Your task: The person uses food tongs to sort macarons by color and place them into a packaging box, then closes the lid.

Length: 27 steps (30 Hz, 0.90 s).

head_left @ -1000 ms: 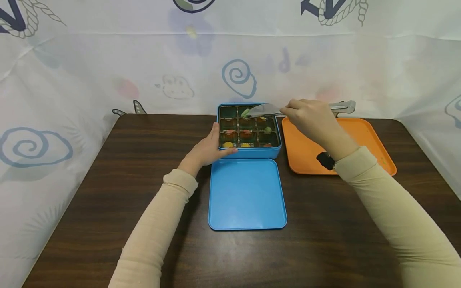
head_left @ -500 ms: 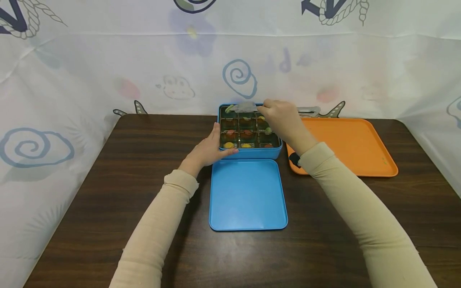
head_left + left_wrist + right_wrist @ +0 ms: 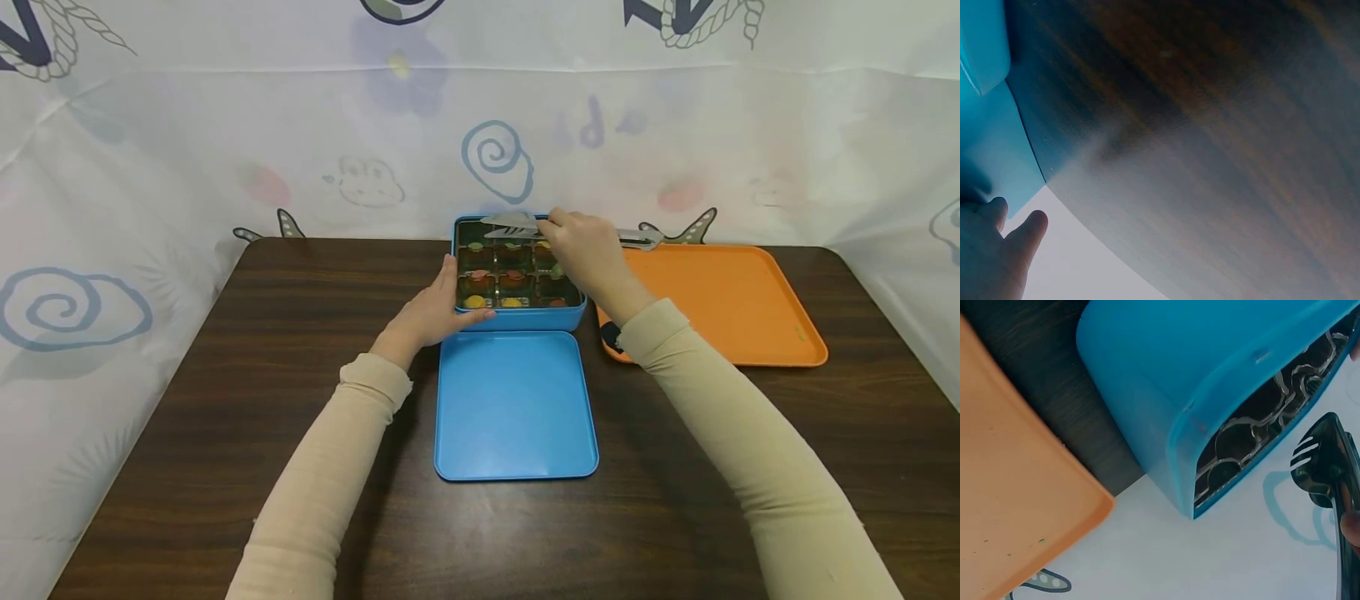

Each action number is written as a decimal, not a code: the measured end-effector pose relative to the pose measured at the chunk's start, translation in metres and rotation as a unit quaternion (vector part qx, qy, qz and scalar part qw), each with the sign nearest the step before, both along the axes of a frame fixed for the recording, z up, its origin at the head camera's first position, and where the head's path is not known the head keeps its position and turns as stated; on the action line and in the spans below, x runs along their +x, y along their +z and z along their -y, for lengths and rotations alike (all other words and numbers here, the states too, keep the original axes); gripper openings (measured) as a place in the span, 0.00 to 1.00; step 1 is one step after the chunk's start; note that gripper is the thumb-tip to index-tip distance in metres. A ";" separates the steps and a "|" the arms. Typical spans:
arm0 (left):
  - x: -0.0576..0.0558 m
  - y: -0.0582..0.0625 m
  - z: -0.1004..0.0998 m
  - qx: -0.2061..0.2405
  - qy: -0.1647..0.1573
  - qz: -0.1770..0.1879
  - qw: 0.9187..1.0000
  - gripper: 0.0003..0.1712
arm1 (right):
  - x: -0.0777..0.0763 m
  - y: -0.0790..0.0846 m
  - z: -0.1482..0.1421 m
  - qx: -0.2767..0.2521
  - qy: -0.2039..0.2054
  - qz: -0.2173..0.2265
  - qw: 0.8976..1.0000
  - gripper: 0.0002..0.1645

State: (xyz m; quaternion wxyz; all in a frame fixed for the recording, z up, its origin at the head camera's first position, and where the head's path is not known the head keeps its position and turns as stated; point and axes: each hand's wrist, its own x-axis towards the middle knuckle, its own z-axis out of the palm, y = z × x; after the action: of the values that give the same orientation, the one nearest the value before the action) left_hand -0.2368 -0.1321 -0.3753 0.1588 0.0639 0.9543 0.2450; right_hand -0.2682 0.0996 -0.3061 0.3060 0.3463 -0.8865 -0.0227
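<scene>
A blue box (image 3: pixel 517 319) holds a dark insert with compartments (image 3: pixel 512 258), several with small yellow, pink or green pieces in them. At its front left corner rests my left hand (image 3: pixel 431 308), fingers straight along the side and thumb along the front; the left wrist view catches this hand (image 3: pixel 997 250) beside the blue wall. My right hand (image 3: pixel 588 250) grips metal serving tongs (image 3: pixel 513 227) over the box's back row. Their ends stand slightly apart, with nothing visible between them. In the right wrist view, the tongs (image 3: pixel 1329 462) show a slotted end beyond the box's rim.
A blue lid-like tray (image 3: pixel 516 408) lies directly in front of the box. To the right is an orange tray (image 3: pixel 727 308) with tiny green specks, its left part under my right forearm. A printed white cloth (image 3: pixel 360 125) hangs behind the dark wooden table (image 3: pixel 300 400).
My right hand has moved left with the tongs. The green piece at their tips is now out of sight at the back left compartment, and the tips have parted. My left hand stays put.
</scene>
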 end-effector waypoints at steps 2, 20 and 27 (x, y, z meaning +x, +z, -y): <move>0.000 0.000 0.000 0.001 -0.001 -0.002 1.000 0.67 | 0.001 0.001 -0.003 -0.007 -0.002 0.007 1.000 0.11; 0.001 -0.004 0.002 0.004 0.001 -0.005 1.000 0.68 | 0.008 0.007 -0.044 -0.090 -0.023 0.072 0.993 0.24; 0.001 -0.003 0.001 0.010 0.002 -0.009 1.000 0.68 | 0.015 0.007 -0.071 -0.127 -0.036 0.092 0.987 0.28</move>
State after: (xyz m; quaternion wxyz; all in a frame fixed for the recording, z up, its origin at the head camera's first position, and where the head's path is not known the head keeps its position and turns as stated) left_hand -0.2356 -0.1335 -0.3786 0.1487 0.0660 0.9534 0.2542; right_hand -0.2533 0.1704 -0.2986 0.2640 0.2732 -0.9184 0.1106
